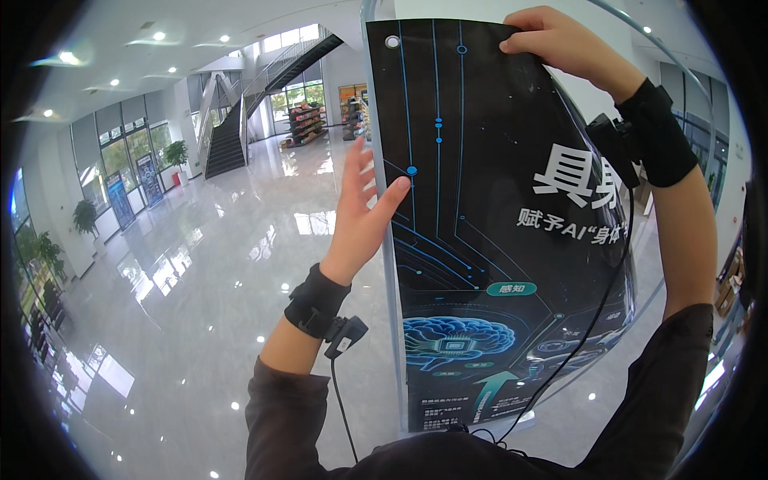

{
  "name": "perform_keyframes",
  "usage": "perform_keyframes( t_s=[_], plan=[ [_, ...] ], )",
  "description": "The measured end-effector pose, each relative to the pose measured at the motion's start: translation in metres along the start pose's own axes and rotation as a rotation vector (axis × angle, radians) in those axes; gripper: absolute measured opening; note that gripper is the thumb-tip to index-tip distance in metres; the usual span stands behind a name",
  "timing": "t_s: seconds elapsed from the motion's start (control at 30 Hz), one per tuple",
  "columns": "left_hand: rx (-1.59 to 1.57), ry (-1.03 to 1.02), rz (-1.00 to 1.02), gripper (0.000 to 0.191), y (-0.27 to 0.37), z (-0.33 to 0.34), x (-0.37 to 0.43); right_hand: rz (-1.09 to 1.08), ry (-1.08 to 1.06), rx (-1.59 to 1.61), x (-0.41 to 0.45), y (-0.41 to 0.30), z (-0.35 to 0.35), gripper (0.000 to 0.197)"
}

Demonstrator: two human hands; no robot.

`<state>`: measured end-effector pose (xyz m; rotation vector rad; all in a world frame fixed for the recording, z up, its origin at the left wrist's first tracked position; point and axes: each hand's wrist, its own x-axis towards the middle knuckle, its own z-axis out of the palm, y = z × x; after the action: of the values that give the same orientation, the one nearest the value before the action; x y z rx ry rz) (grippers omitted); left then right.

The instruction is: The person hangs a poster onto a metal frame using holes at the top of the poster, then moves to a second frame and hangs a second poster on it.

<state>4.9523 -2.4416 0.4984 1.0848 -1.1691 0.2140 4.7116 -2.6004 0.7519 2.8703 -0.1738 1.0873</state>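
In front of me stands a tall black poster point(480, 180) with blue circuit lines, a brain picture and white writing. Its sheet bows outward on the right. My right hand point(540, 30) pinches the top edge toward the right between thumb and fingers. At the left edge, my left hand point(372, 201) straddles the pale stand frame point(391, 300), thumb over the poster's face and fingers spread on the far side; whether it grips is unclear. A round white eyelet point(392, 42) shows in the poster's upper left corner.
Both wrists wear black straps with small devices point(346, 337) and trailing cables point(600, 312). The stand's base point(528, 420) rests on a glossy floor point(198, 288). Farther off are a staircase point(240, 120), stocked shelves point(305, 126), potted plants point(177, 155) and other banners point(149, 180).
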Motion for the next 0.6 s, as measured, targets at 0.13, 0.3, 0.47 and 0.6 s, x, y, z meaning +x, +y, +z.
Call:
perform_keyframes(
  t_s=[0.13, 0.3, 0.47, 0.6],
  plan=[
    [-0.161, -0.123, 0.044, 0.089, -0.016, -0.01, 0.011, -0.064, 0.011, -0.01, 0.011, 0.017, 0.007, 0.029],
    [0.056, -0.145, -0.113, 0.081, 0.038, -0.099, -0.057, -0.003, -0.129, -0.022, 0.001, 0.029, -0.007, 0.024],
    [0.536, -0.223, -0.485, 0.073, 0.223, -0.212, -0.044, 0.448, -0.235, 0.062, -0.04, -0.004, -0.065, 0.013],
    [0.765, -0.229, -0.496, 0.059, 0.283, -0.284, -0.026, 0.488, -0.138, 0.055, -0.034, 0.035, -0.088, 0.024]
  ],
)
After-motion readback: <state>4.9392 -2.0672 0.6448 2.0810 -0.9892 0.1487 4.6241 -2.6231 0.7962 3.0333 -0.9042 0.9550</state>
